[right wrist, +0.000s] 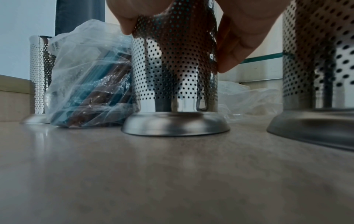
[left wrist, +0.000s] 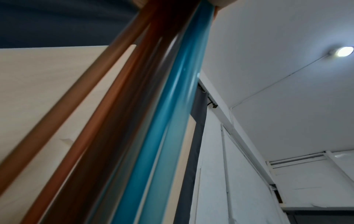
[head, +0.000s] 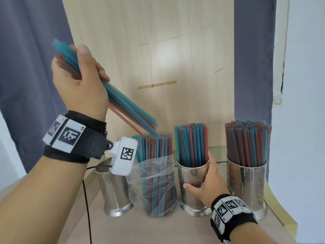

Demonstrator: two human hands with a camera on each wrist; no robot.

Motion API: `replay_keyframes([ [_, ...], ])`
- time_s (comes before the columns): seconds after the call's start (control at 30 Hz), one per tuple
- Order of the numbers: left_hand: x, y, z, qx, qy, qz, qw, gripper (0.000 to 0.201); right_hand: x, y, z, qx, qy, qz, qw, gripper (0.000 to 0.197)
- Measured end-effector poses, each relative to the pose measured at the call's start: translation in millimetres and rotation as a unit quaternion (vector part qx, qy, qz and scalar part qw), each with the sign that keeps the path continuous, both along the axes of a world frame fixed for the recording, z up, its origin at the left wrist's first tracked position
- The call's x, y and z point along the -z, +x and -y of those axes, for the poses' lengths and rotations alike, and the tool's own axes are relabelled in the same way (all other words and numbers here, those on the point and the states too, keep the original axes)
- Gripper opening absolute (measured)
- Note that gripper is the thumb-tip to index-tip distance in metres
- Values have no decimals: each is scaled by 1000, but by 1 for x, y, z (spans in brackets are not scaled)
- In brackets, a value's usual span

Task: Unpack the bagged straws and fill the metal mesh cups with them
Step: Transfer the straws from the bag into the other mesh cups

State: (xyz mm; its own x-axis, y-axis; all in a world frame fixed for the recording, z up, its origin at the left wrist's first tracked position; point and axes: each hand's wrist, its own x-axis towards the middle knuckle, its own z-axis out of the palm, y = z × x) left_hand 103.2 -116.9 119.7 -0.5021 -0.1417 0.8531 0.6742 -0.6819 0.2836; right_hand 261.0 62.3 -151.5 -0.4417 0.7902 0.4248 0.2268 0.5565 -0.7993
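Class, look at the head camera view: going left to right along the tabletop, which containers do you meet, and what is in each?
Empty mesh cup → open plastic bag of straws → middle mesh cup full of straws, gripped by the right hand → far-right mesh cup full of straws.

Shiny perforated metal is seen on the mesh cups (head: 193,178), thin crinkly clear plastic on the bag (head: 154,175), smooth translucent plastic on the straws (head: 130,110), matt wood-look laminate on the tabletop (right wrist: 172,174).
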Motion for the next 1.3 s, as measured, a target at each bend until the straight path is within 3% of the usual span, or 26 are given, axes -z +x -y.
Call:
replay_keyframes([
  [0.17, -14, 4, 4, 61, 5, 8, 998, 17, 3, -2, -3, 1, -6, 4, 1000, 130],
  [0.3, -9, 3, -1, 156, -83, 44, 983, 15, 2, -3, -3, 4, -3, 2, 1000, 130],
  [0.43, 17, 0, -15, 182, -177, 67, 965, 20, 1, -2, -3, 0, -2, -3, 1000, 129],
  [0.77, 126, 1, -47, 77, -332, 22, 940, 20, 0, -2, 1, 9, -6, -4, 1000, 129],
  [0.9, 142, 2, -53, 92, -337, 29, 937, 13, 0, -2, 1, 15, -3, 0, 1000, 127],
  [1.17, 181, 1, -58, 83, -346, 79, 931, 24, 2, -2, 0, 23, 8, 1, 1000, 128],
  [1.3, 206, 5, -55, 101, -376, 111, 915, 31, 4, -3, -2, 23, 7, -4, 1000, 128],
])
